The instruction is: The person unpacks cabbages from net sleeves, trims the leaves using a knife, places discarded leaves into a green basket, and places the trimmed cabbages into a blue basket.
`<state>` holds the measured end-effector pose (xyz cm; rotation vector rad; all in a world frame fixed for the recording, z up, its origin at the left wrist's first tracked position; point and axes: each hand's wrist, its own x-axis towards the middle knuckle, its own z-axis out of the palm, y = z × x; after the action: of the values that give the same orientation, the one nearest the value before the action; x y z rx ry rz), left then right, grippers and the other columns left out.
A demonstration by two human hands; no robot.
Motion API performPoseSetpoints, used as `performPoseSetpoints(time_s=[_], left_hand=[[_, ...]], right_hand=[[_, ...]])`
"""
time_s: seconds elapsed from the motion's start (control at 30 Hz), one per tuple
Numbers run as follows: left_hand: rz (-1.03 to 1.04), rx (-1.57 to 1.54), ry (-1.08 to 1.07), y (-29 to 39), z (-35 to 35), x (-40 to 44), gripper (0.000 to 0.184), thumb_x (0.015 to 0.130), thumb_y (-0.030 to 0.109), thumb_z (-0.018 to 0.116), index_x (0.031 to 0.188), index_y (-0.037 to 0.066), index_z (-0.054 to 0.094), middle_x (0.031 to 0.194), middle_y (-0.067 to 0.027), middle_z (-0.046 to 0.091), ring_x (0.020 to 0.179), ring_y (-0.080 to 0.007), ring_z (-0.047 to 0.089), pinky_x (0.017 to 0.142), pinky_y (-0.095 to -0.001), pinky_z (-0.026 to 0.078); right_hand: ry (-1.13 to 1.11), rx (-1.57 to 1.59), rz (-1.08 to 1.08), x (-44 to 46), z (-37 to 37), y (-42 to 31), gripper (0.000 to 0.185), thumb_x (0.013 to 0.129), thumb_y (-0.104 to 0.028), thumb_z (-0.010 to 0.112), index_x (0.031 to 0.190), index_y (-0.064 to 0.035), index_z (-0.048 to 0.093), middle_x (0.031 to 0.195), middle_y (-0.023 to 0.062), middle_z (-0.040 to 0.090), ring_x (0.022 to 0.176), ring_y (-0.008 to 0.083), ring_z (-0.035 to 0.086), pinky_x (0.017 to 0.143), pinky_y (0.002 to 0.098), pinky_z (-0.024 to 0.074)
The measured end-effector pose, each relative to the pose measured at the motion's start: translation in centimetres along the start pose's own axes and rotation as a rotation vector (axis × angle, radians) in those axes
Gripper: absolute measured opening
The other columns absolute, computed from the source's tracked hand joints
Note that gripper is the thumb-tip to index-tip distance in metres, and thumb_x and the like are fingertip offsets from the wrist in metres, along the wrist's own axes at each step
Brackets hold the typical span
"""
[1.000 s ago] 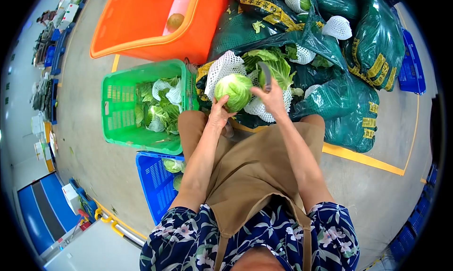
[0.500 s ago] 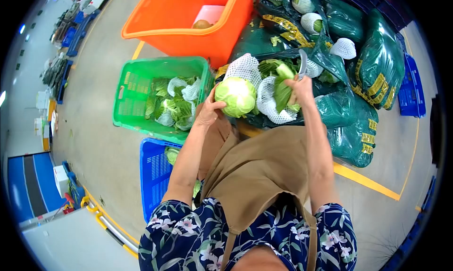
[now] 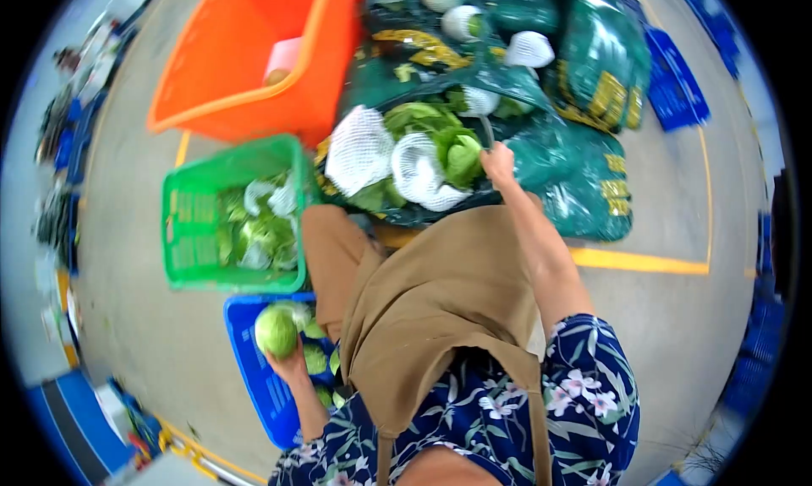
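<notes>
My left hand (image 3: 290,366) is wrapped round a pale green cabbage (image 3: 277,332) and holds it over the blue crate (image 3: 245,367) beside my leg. More cabbages (image 3: 315,359) lie inside that crate. In my right hand (image 3: 499,163) is a knife (image 3: 487,132), its slim curved blade pointing away from me above the open green bag. Cut cabbage leaves (image 3: 462,158) lie close to this hand, among white foam net sleeves (image 3: 416,170). A larger white net piece (image 3: 359,152) sits to their left.
A green crate (image 3: 173,258) with leaves and netting stands left of my knee. Behind it is a big orange bin (image 3: 241,114) with a pink item inside. Filled dark green bags (image 3: 584,177) and netted cabbages (image 3: 529,49) are ahead; another blue crate (image 3: 677,80) stands right.
My left hand has carried the cabbage from in front of the bags down and left, over the blue crate. Leaves that were at my right hand now lie on the netting; the knife stays held.
</notes>
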<state>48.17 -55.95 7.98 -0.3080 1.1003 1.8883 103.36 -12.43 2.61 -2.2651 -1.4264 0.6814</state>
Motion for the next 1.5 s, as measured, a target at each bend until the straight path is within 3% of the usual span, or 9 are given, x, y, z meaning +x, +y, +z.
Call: performPoseSetpoints(time_s=[0.27,0.4,0.5,0.6,0.83,0.97,1.07,1.23,1.5], left_hand=[[-0.3,0.206,0.519,-4.1,-15.3,0.1,0.049,0.082,0.044,0.061,0.122,0.016,0.054,0.126,-0.0082,0.051,0.108,-0.0303,0.051,0.078,-0.0483,0.052],[0.1,0.877,0.444,-4.4,-14.4,6.6,0.043,0.083,0.024,0.063,0.12,0.006,0.052,0.106,-0.011,0.058,0.093,-0.0289,0.056,0.069,-0.0437,0.051],[0.62,0.986,0.218,-4.8,6.6,6.9,0.043,0.088,0.006,0.054,0.127,-0.007,0.043,0.097,-0.0128,0.06,0.081,-0.0195,0.059,0.065,-0.0313,0.048],[0.671,1.028,-0.246,-8.3,24.4,8.0,0.037,0.093,0.005,0.053,0.126,-0.007,0.046,0.107,-0.0128,0.061,0.092,-0.0173,0.059,0.083,-0.0278,0.048],[0.026,0.998,-1.216,-33.9,47.6,3.6,0.032,0.092,0.013,0.06,0.118,-0.005,0.056,0.105,-0.0121,0.064,0.088,-0.0184,0.065,0.08,-0.0299,0.053],[0.102,1.22,-1.327,-47.8,48.8,3.3,0.028,0.085,0.016,0.064,0.109,0.001,0.065,0.095,-0.0085,0.069,0.085,-0.0147,0.065,0.076,-0.0283,0.051],[0.406,1.389,-1.537,-56.1,46.4,2.3,0.038,0.081,0.024,0.066,0.113,0.006,0.063,0.109,-0.0139,0.063,0.104,-0.0278,0.06,0.091,-0.041,0.046],[0.407,2.033,-1.456,-54.3,48.0,-3.3,0.078,0.068,0.047,0.077,0.134,0.018,0.047,0.137,-0.0167,0.043,0.124,-0.0353,0.045,0.101,-0.0476,0.04],[-0.383,1.274,-1.225,-52.3,46.5,6.0,0.101,0.057,0.033,0.091,0.137,0.001,0.038,0.126,-0.0167,0.054,0.115,-0.0254,0.053,0.096,-0.0378,0.046]], right_hand=[[0.241,-0.222,0.214,0.0,-6.1,2.3,0.066,0.071,-0.048,0.077,0.108,0.0026,0.057,0.116,0.0238,0.054,0.101,0.0413,0.06,0.085,0.0468,0.0507],[0.254,-0.199,0.336,0.3,-6.7,2.0,0.082,0.065,-0.057,0.079,0.115,0.0021,0.051,0.115,0.0262,0.053,0.1,0.042,0.06,0.083,0.0459,0.0519],[0.289,-0.168,0.373,0.7,-6.7,0.8,0.081,0.064,-0.057,0.079,0.111,0.0021,0.051,0.112,0.0254,0.054,0.097,0.0404,0.062,0.081,0.0459,0.053],[0.267,-0.227,0.334,2.4,-5.6,1.8,0.07,0.069,-0.048,0.077,0.111,0.0016,0.052,0.109,0.0259,0.056,0.094,0.0401,0.063,0.081,0.0448,0.0532],[0.194,-0.173,0.434,0.9,-8.2,3.8,0.034,0.074,-0.024,0.066,0.096,0.001,0.068,0.103,0.023,0.067,0.098,0.0384,0.065,0.085,0.0457,0.0527],[0.262,0.098,0.652,-1.1,-10.7,10.8,0.022,0.072,-0.013,0.065,0.083,0.0056,0.066,0.089,0.0236,0.068,0.074,0.0348,0.069,0.065,0.0429,0.056],[0.235,0.477,0.828,-0.7,-10.8,11.9,0.017,0.075,-0.008,0.064,0.079,0.0085,0.061,0.072,0.0181,0.063,0.048,0.0273,0.061,0.041,0.0379,0.0505],[0.191,1.012,0.956,1.3,-6.8,13.2,0.015,0.078,-0.001,0.059,0.089,0.008,0.053,0.075,0.0153,0.056,0.047,0.0259,0.051,0.039,0.0357,0.0472],[0.189,1.045,0.713,-1.3,-8.8,7.9,0.017,0.075,0.003,0.058,0.09,0.0006,0.05,0.073,0.0091,0.051,0.051,0.0213,0.052,0.04,0.0329,0.0484]])
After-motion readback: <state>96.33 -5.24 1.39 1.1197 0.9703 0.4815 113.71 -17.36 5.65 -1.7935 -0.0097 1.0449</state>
